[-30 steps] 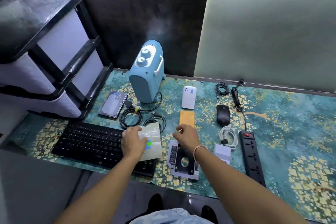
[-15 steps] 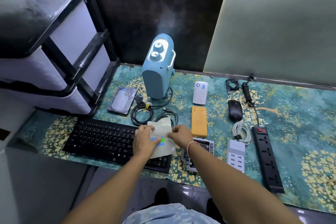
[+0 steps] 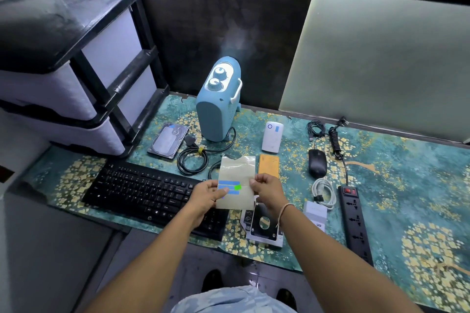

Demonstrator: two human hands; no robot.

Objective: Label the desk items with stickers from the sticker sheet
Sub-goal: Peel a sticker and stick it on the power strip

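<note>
**Sticker sheet held up over a crowded desk**

A patterned teal desk mat [image 3: 396,185] runs to the near edge; a drawer unit [image 3: 76,79] walls the far left, a pale panel [image 3: 381,63] the far right; bare mat lies open at the right. The sticker sheet [image 3: 236,173] is raised between keyboard [image 3: 152,193] and orange pad [image 3: 268,164]; left hand [image 3: 207,197] pinches its left edge, right hand [image 3: 267,192] its right edge, fingers curled on the sheet, both forearms reaching forward.

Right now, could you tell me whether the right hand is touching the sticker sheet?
Touching. The head view shows the right hand pinching the right edge of the sticker sheet, its thumb lying over the sheet, while the left hand holds the opposite edge.
</note>
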